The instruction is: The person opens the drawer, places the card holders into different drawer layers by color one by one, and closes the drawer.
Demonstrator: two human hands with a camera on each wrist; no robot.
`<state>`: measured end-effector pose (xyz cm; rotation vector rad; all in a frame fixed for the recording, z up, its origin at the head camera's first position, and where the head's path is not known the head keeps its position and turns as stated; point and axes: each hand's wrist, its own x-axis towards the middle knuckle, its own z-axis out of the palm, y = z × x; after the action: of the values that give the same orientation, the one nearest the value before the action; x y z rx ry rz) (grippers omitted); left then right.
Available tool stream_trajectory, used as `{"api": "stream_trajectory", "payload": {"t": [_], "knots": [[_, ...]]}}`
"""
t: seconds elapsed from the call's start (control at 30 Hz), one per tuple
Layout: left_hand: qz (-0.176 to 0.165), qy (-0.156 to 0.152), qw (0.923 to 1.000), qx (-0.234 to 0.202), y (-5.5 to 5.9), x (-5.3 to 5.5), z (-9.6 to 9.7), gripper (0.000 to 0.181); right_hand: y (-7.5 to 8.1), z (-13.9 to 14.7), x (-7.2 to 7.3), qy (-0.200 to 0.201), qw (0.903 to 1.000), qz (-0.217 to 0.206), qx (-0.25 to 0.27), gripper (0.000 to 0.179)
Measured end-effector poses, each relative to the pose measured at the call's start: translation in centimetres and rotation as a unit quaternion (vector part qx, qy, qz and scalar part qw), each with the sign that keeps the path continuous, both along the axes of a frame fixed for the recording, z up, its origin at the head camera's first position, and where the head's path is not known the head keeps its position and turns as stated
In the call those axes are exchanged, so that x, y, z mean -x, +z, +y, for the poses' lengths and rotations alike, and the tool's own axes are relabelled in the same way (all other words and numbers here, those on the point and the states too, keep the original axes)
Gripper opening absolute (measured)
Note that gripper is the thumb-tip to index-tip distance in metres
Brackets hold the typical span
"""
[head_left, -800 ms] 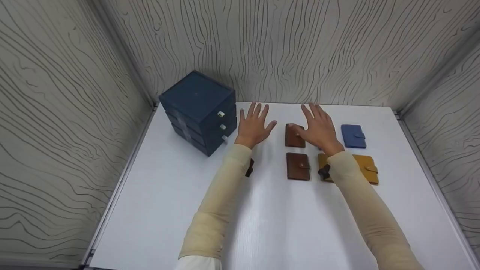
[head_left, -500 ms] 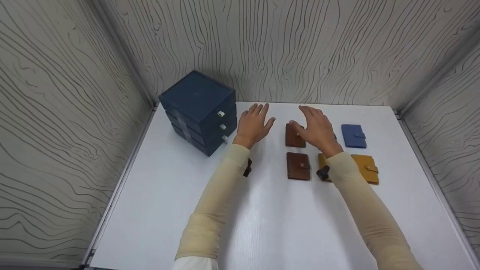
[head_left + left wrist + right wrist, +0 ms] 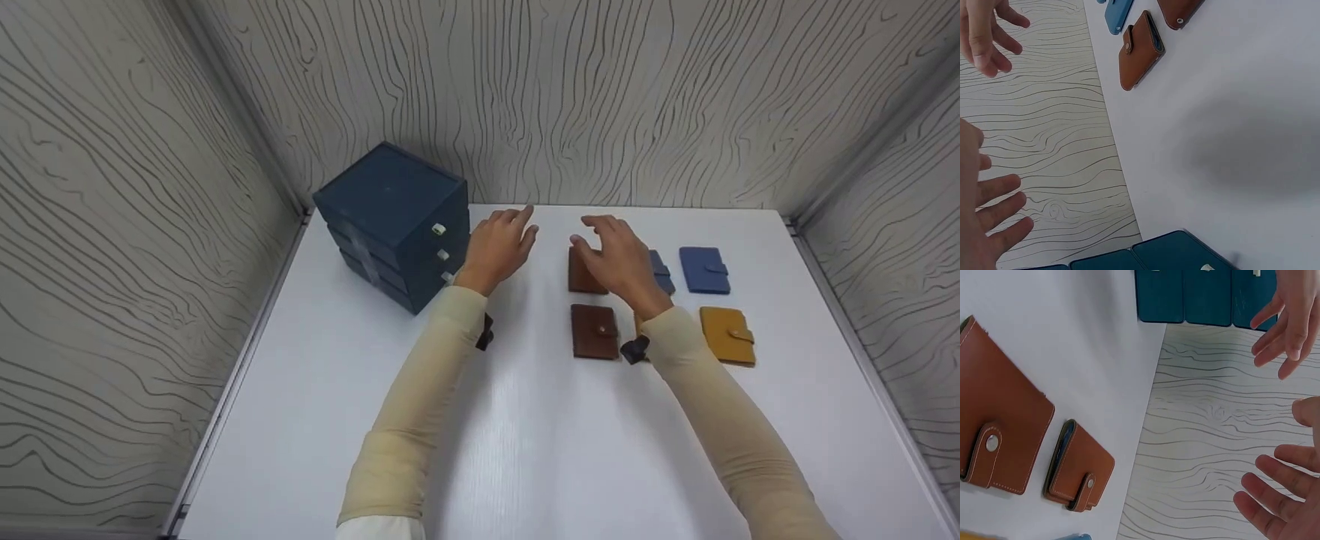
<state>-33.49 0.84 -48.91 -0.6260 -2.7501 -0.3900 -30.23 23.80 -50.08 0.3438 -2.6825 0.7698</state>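
My left hand (image 3: 495,247) hovers beside the front of a dark blue drawer box (image 3: 390,196), fingers loosely bent and holding nothing. In the head view my right hand (image 3: 621,262) hangs over the card wallets, thumb apart from the bent fingers, also holding nothing. It partly covers the back brown wallet (image 3: 583,274) and a blue wallet (image 3: 661,271). Closer to me lies a second brown wallet (image 3: 593,332), its strap snapped down. The right sleeve hides most of one yellow wallet. Both hands (image 3: 1289,489) appear in the right wrist view, fingers spread over the wood-patterned wall.
At the right lie another blue wallet (image 3: 703,270) and a yellow wallet (image 3: 726,335). Light knobs (image 3: 439,229) mark the box's drawers, and clear tape runs down its side. Wood-patterned panels (image 3: 570,97) enclose the white table (image 3: 525,450) at the back and sides.
Both hands have drifted slightly left, and their spread, straight fingers have relaxed into a bend. More of the blue wallet behind the right hand now shows. The wallets and box stay put.
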Motion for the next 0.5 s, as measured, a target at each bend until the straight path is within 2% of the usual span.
{"api": "stream_trajectory", "payload": {"t": [0.17,0.5], "knots": [[-0.011,-0.012,0.9997,-0.020,0.5,0.1,-0.6,0.046,0.3,-0.9,-0.2,0.013,0.9996,-0.018,0.019,0.046],[0.004,-0.028,0.9990,-0.035,1.6,0.1,-1.7,0.045,0.6,-2.4,-0.4,0.032,0.9973,-0.040,0.053,0.042]]}}
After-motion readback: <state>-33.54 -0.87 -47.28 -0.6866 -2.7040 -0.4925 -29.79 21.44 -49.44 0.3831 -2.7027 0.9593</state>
